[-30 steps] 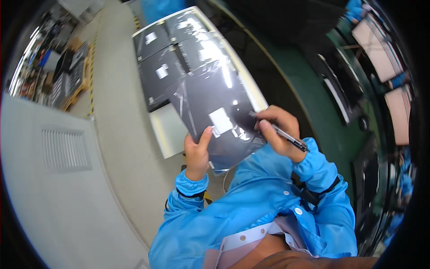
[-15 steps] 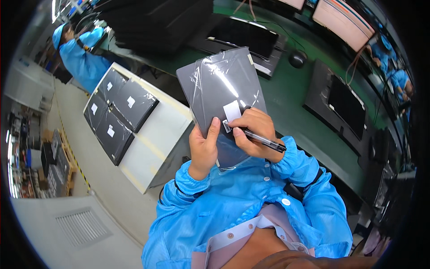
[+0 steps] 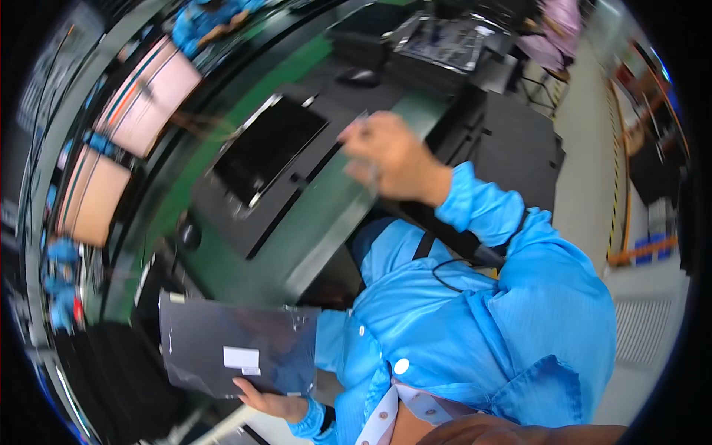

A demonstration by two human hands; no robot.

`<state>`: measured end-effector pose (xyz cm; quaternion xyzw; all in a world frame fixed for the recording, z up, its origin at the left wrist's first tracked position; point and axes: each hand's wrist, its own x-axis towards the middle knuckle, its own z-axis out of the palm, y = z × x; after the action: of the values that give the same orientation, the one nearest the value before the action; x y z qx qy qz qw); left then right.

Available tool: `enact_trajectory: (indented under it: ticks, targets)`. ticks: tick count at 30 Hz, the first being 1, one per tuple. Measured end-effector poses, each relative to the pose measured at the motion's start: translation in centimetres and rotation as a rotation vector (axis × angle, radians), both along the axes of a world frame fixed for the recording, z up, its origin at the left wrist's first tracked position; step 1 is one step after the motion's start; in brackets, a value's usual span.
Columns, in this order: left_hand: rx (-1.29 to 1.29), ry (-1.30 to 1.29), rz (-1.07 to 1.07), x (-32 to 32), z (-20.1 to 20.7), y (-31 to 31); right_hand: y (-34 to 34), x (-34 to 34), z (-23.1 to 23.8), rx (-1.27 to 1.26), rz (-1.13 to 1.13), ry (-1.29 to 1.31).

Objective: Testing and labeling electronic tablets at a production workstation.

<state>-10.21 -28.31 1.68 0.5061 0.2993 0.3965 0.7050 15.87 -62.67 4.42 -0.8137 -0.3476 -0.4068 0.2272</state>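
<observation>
At the lower left, a thin dark grey panel (image 3: 200,334) in clear plastic film rests in my left hand (image 3: 271,400), thumb on its face and the other fingers out of sight beneath. A white label (image 3: 242,357) and a smaller sticker lie near the thumb. My right hand (image 3: 393,156) is raised over the front edge of the green bench (image 3: 334,200), fingers curled. Motion blurs it, but a slim pen (image 3: 374,180) appears to stick out of its grip. Beyond it, a black screen panel (image 3: 271,148) lies on a dark grey mat (image 3: 222,211).
Two lit monitors (image 3: 148,96) stand along the bench's far side. A black mouse (image 3: 190,231) is left of the mat; another dark mouse (image 3: 360,76) lies farther along. Black stacked material (image 3: 111,371) fills the lower left. A person in pink (image 3: 556,33) is at the upper right.
My view has swung round to the right. My right hand has come off the panel and moved away to the right; the left hand keeps the panel, now at the lower left.
</observation>
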Motion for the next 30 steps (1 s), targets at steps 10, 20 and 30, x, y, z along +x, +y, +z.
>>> enact_trajectory:
  ticks: [10,20,30]
  targets:
    - [0.059,0.009,-0.246,3.1,-0.6,0.5,-23.2,-12.3,-5.7,0.038,-1.350,1.005]
    - [0.012,-0.005,-0.347,5.1,1.0,-2.5,-19.7,-8.8,-7.1,-0.014,-1.330,1.260]
    - [-0.010,-0.044,-0.224,3.5,-0.7,3.0,-39.4,-17.2,3.4,0.030,-1.277,0.325]
